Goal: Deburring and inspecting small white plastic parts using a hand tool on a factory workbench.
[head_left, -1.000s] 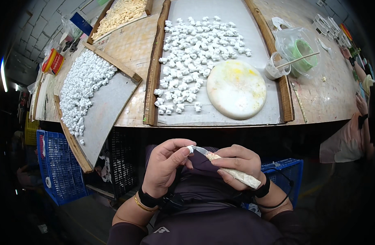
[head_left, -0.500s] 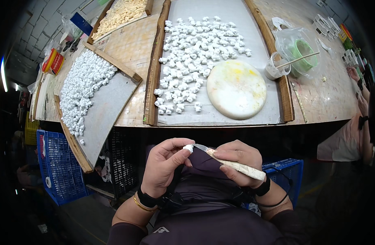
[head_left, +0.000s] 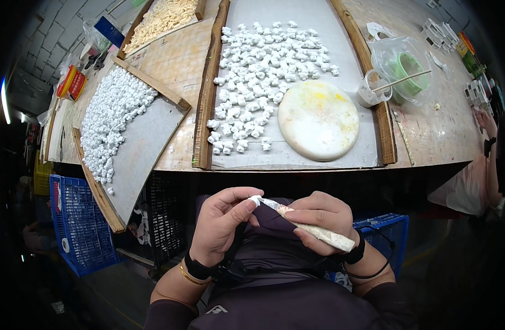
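My left hand (head_left: 219, 223) pinches a small white knobbly piece (head_left: 255, 200) between thumb and forefinger, in front of my lap. My right hand (head_left: 323, 213) is wrapped round a knife (head_left: 332, 237) with a thick, pale, wrapped-looking handle and a short thin blade. Its blade tip meets the white piece at the left fingertips; whether it presses in is too small to tell. Beyond my hands, many similar white pieces (head_left: 252, 82) lie spread over a grey board (head_left: 244, 11) with wooden side rails. A round white slab (head_left: 318, 124) with yellow stains rests at the board's near right.
A tilted tray (head_left: 145, 140) at left holds a heap of white pieces. Near the right rail (head_left: 381, 124) stand a white cup (head_left: 372, 92) and a green bowl (head_left: 409, 71) with a stick. Blue crates (head_left: 82, 225) flank me below the table edge. Another person's arm (head_left: 489, 126) shows far right.
The knife has tilted and turned slightly in my right hand, its handle end shifting a little left and down. My left hand stays in place with the white piece.
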`<state>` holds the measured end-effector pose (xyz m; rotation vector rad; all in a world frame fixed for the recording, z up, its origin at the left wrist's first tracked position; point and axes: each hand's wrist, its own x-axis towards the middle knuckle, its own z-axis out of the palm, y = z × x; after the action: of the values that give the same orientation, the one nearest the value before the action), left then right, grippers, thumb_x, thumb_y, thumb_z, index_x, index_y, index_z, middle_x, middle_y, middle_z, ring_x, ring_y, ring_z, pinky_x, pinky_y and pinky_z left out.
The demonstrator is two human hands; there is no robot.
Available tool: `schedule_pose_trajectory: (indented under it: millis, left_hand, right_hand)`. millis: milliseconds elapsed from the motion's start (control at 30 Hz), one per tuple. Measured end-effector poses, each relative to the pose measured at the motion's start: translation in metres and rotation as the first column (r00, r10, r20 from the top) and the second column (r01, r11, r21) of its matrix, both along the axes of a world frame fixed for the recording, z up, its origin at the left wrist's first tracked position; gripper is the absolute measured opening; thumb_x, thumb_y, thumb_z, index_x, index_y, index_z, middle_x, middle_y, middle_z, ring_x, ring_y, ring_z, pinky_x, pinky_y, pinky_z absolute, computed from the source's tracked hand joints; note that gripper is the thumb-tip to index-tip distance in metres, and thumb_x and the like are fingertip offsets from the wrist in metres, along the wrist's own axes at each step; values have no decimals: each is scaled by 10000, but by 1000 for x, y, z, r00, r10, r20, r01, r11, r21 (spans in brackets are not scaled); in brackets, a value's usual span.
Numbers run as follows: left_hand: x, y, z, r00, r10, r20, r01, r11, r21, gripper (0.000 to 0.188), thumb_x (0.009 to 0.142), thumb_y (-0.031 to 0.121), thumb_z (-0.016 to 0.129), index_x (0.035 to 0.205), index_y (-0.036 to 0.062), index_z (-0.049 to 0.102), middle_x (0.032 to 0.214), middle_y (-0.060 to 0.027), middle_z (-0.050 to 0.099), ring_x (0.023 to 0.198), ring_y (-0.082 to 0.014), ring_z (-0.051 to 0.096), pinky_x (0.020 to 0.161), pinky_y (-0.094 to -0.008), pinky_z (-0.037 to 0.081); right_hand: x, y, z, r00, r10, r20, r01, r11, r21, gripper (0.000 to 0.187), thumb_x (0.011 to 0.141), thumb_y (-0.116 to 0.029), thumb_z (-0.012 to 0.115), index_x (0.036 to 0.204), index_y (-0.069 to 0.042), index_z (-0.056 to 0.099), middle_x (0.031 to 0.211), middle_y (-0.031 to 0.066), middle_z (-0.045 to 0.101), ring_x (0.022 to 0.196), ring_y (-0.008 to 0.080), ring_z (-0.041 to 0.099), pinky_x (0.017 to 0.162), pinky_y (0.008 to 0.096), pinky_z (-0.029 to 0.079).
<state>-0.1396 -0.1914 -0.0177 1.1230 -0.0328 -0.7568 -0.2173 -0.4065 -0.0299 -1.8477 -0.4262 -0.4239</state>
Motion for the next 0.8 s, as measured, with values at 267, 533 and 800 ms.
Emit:
schedule_pose_trajectory:
  millis: [267,533,800]
  left_hand:
    - [-1,-1,1,998,20,-60,-22,999,-31,234,912,80,617,1114,-38,627,893,-56,630,714,-66,539,670,-235,529]
    - [-1,-2,2,998,12,-56,-14,999,-39,233,916,83,613,1115,-37,628,896,-54,632,716,-67,538,667,-238,529]
    - [-2,-3,3,998,23,-61,-25,999,-31,238,915,87,617,1118,-37,628,898,-55,634,717,-65,533,670,-242,529]
  right_hand:
    - [-3,3,-8,985,-85,150,95,994,-59,365,670,24,693,1029,-42,702,986,112,683,682,174,614,568,256,480]
    - [1,9,-11,978,-74,195,85,995,-53,368,668,38,711,1029,-30,700,976,120,683,665,173,619,557,251,480]
    - [-2,8,-14,976,-117,182,130,990,-59,377,667,32,710,1038,-37,698,991,117,684,657,177,606,547,257,470]
